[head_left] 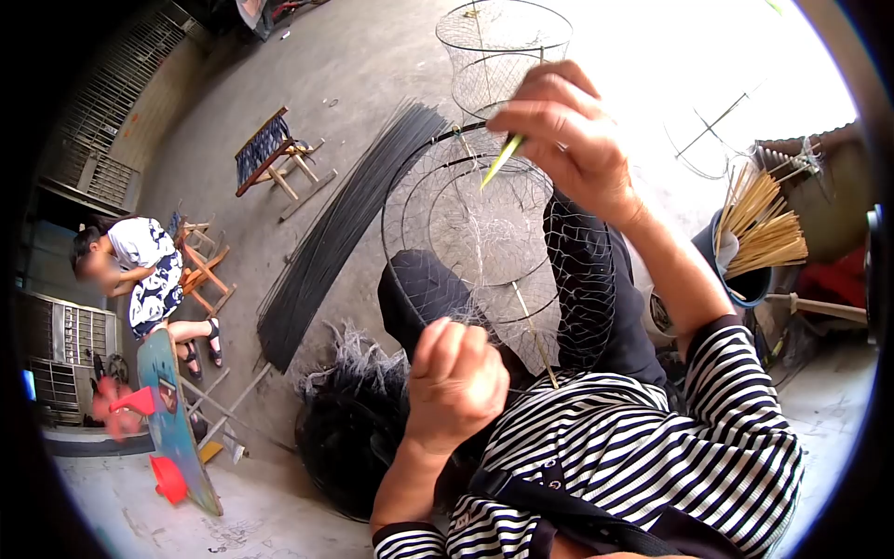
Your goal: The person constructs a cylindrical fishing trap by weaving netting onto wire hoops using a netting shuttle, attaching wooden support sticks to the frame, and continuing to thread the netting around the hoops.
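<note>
Across my lap lies a round wire-hooped net cage with thin mesh and a light stick along it. My left hand is closed in a pinch at the near part of the mesh, its fingertips on the netting. Raised above the far side of the hoops, my right hand is closed around a slim, pointed yellow-green netting needle. The needle's tip points down toward the mesh. The thread itself is too fine to make out.
A bundle of dark rods lies left of my legs. Another net cage stands ahead. To the right is a bucket of wooden sticks. A folding stool, a seated person and a blue board are at left.
</note>
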